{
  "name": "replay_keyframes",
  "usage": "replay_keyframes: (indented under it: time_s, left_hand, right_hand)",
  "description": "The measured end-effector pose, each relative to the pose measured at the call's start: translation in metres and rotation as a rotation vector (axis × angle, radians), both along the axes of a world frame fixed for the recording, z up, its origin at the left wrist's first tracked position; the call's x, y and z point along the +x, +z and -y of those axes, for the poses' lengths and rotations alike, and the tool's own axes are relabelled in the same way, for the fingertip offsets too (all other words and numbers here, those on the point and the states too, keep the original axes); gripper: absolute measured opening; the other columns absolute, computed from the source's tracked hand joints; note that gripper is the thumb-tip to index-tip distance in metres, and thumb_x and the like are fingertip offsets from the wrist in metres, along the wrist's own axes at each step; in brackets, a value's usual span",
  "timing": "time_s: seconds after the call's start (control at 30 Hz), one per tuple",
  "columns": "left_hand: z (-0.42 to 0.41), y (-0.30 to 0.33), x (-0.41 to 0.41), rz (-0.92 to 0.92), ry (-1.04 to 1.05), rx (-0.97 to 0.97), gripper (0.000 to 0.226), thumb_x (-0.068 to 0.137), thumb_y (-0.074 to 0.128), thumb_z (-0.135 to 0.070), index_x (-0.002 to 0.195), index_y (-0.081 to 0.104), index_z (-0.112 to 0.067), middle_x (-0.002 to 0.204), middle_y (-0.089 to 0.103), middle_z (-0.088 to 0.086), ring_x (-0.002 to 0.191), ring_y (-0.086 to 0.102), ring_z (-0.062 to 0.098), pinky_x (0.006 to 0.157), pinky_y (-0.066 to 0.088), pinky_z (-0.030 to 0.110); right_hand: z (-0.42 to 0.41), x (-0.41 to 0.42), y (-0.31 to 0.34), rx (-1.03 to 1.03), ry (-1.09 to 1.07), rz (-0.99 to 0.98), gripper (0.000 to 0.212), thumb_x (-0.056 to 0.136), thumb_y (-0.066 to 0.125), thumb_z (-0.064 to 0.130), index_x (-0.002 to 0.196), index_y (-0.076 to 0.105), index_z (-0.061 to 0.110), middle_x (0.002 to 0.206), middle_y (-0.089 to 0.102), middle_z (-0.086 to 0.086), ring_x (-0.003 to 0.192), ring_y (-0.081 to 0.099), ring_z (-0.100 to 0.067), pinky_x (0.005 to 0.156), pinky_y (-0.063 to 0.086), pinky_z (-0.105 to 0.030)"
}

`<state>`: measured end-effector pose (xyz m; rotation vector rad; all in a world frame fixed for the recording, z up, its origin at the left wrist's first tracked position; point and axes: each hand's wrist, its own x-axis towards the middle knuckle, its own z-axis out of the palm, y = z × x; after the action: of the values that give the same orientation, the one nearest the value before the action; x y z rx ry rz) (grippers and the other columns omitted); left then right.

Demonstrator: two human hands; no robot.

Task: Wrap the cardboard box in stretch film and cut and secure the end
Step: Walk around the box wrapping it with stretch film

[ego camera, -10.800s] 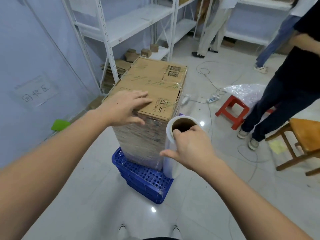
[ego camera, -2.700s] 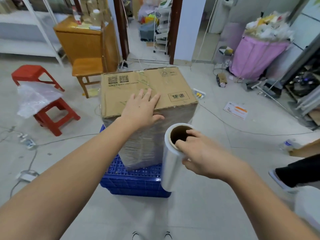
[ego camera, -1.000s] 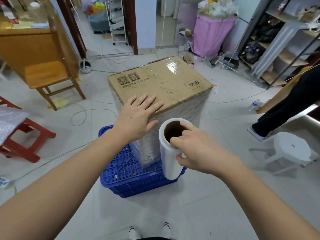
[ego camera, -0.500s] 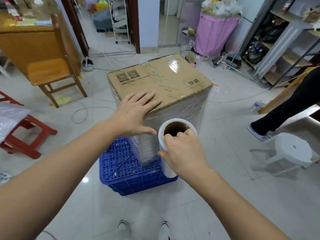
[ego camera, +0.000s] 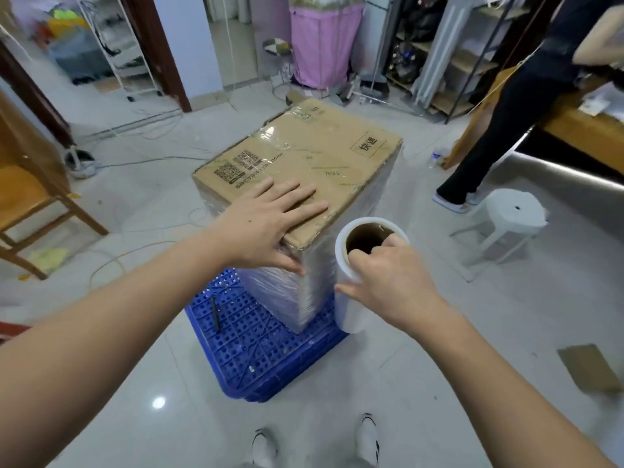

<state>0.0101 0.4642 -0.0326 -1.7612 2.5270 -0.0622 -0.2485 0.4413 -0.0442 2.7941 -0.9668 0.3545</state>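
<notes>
Right hand (ego camera: 388,278) grips the top of the stretch film roll (ego camera: 358,285), fingers hooked into the cardboard core, thumb on the outer film; roll upright, just beside the near corner of the cardboard box (ego camera: 304,170). Left hand (ego camera: 266,224) lies flat, fingers straight on the box top, thumb against the wrapped side, holding nothing. Box stands on a blue plastic crate (ego camera: 256,349) on the floor, sides already covered in film, top mostly bare. A dark pen-like thing (ego camera: 215,314) lies on the crate; cannot tell if it is a cutter. Judged: film is thin, stretchy, clingy, tears if snagged; roll is stiff, best held by the core end. Box looks rigid, likely light enough to slide, so press down on top.
</notes>
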Motion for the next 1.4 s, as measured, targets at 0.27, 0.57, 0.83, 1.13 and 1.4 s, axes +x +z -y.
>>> replay_keyframes:
  time_s: [0.27, 0.57, 0.83, 1.13, 1.4]
  left_hand:
    - [0.0, -0.005, 0.003, -0.016, -0.02, -0.061, 0.117, 0.068, 0.04, -0.1, 0.162, -0.001, -0.044, 0.173, 0.004, -0.004, 0.159, 0.004, 0.023, 0.128, 0.005, 0.05]
    - [-0.006, 0.001, 0.002, -0.033, -0.005, -0.039, 0.114, 0.068, 0.038, -0.097, 0.162, 0.001, -0.043, 0.173, 0.004, -0.004, 0.159, 0.004, 0.022, 0.128, 0.005, 0.05]
    - [-0.004, 0.001, -0.001, -0.02, 0.003, -0.016, 0.13, 0.063, 0.077, -0.08, 0.162, 0.002, -0.044, 0.173, 0.004, -0.006, 0.158, 0.004, 0.021, 0.127, 0.005, 0.051]
    - [-0.007, 0.014, 0.031, 0.023, -0.018, 0.07, 0.14, 0.056, 0.082, -0.074, 0.162, -0.004, -0.044, 0.173, 0.001, -0.003, 0.158, 0.003, 0.023, 0.128, 0.004, 0.047]
    - [0.016, 0.016, 0.083, -0.004, -0.079, 0.03, 0.121, 0.06, 0.05, -0.101, 0.159, -0.001, -0.052, 0.172, 0.007, -0.009, 0.158, 0.008, 0.025, 0.121, 0.007, 0.064]
  right_hand:
    - [-0.026, -0.01, 0.021, 0.081, 0.116, -0.058, 0.048, 0.065, 0.084, 0.044, 0.061, 0.042, 0.02, 0.058, 0.031, 0.006, 0.072, 0.028, -0.016, 0.083, 0.054, -0.037]
    - [-0.047, -0.007, 0.026, 0.206, 0.188, -0.091, 0.03, 0.073, 0.084, 0.031, 0.071, 0.055, 0.021, 0.065, 0.059, 0.006, 0.081, 0.034, -0.01, 0.099, 0.048, -0.046]
    - [-0.072, 0.012, 0.017, 0.103, 0.011, -0.145, 0.028, 0.082, 0.061, 0.043, 0.083, 0.047, 0.019, 0.064, 0.056, 0.005, 0.072, 0.049, -0.021, 0.117, 0.025, -0.037]
    - [-0.08, 0.036, 0.011, 0.121, -0.184, -0.031, 0.041, 0.09, 0.06, 0.054, 0.085, 0.037, 0.021, 0.066, 0.049, 0.006, 0.067, 0.047, -0.02, 0.086, 0.036, -0.036]
    - [-0.079, 0.041, 0.015, 0.171, -0.489, -0.095, 0.053, 0.088, 0.049, 0.071, 0.076, 0.039, 0.02, 0.059, 0.046, 0.005, 0.061, 0.045, -0.021, 0.077, 0.038, -0.035]
